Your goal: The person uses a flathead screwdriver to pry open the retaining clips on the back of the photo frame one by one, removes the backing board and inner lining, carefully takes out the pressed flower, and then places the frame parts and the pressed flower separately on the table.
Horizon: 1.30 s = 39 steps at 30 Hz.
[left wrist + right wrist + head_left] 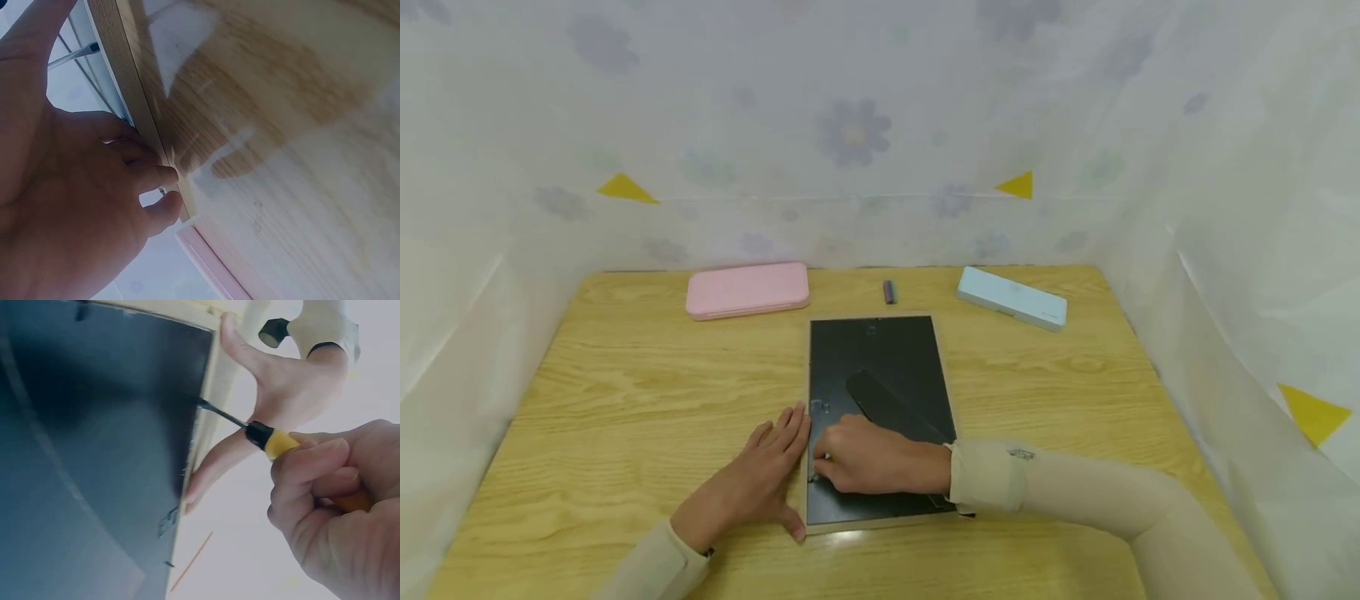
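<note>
A picture frame lies on the wooden table with its black back up, and a black easel leg slants across it. My right hand is over the lower left part of that back. It grips a screwdriver with a yellow and black handle; in the right wrist view the blade tip meets the inner edge of the frame. The screwdriver is mostly hidden by my hand in the head view. My left hand rests along the frame's left edge, fingers extended and thumb spread toward the lower corner.
A pink case stands at the back left of the table, and a light blue case at the back right. Between them is a small dark purple and teal object. Flower-patterned sheeting with yellow triangles surrounds the table.
</note>
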Each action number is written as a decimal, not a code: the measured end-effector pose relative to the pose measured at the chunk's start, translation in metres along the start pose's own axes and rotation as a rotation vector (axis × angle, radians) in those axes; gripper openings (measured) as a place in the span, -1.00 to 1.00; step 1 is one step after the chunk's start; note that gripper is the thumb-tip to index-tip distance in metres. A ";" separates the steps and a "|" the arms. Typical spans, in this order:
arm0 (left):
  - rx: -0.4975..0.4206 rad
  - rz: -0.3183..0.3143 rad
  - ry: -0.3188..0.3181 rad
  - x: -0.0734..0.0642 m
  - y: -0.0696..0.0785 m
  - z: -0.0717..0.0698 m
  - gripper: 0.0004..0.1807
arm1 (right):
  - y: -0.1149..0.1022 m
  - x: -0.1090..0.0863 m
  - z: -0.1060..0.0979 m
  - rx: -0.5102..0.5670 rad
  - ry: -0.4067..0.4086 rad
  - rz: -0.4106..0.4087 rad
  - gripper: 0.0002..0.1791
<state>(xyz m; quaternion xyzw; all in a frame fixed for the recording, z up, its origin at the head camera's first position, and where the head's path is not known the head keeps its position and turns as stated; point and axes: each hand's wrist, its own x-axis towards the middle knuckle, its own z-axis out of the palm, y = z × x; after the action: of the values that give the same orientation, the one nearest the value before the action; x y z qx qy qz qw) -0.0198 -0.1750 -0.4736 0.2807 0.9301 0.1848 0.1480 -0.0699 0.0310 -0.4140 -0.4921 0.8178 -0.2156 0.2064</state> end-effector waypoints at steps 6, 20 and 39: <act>-0.032 -0.001 0.000 -0.001 0.000 0.000 0.59 | -0.013 0.010 -0.005 -0.013 -0.056 0.034 -0.74; -0.087 0.007 0.012 0.001 0.001 0.001 0.61 | -0.045 0.037 -0.007 -0.111 -0.140 0.060 -0.90; -0.123 -0.011 0.006 -0.002 -0.003 0.002 0.58 | -0.042 0.038 -0.008 -0.129 -0.200 0.202 -0.91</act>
<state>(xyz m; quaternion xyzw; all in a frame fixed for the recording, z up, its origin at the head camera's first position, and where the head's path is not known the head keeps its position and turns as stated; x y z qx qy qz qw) -0.0187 -0.1782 -0.4766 0.2655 0.9190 0.2417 0.1630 -0.0606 -0.0198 -0.3882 -0.4387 0.8506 -0.0907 0.2754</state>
